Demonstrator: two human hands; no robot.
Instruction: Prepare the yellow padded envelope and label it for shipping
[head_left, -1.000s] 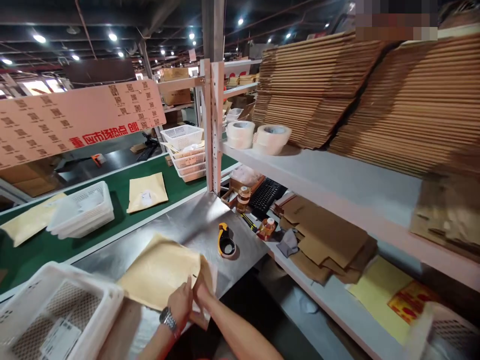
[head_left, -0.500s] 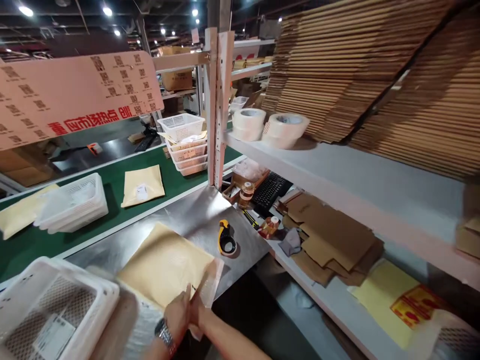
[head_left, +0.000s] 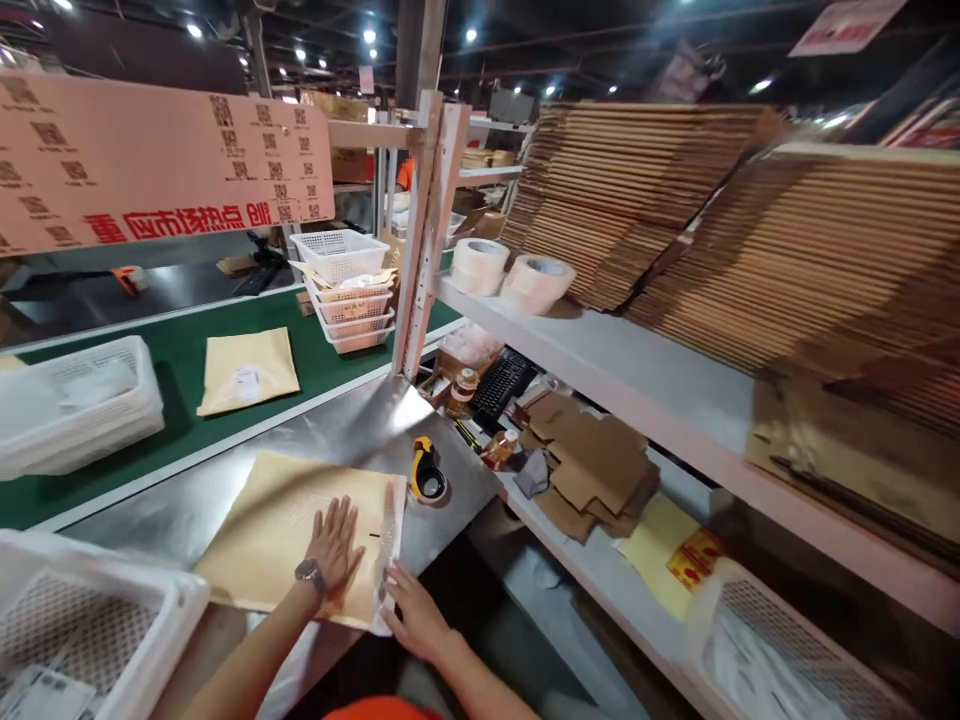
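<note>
A tan padded envelope (head_left: pixel 262 530) lies flat on the metal table, with its clear-edged flap strip (head_left: pixel 391 520) toward the right. My left hand (head_left: pixel 334 548), wearing a watch, presses on the envelope with its fingers spread; nothing is held in it. At the lower right edge of that envelope, my right hand (head_left: pixel 416 608) touches the strip, fingers apart. Beyond the envelope's right side stands a yellow and black tape dispenser (head_left: pixel 427 472).
White baskets (head_left: pixel 150 590) stand at the lower left. On the green conveyor (head_left: pixel 180 400) are another envelope (head_left: pixel 249 368) and stacked baskets (head_left: pixel 349 300). A shelf (head_left: pixel 637 370) at right bears tape rolls (head_left: pixel 480 265) and flattened cardboard (head_left: pixel 622 190); below are folded boxes (head_left: pixel 600 455) and bottles (head_left: pixel 462 390).
My hands were close together at the envelope's near right corner. Now the left lies flat on its face and the right is at the edge. The envelope has turned, and the view has shifted right.
</note>
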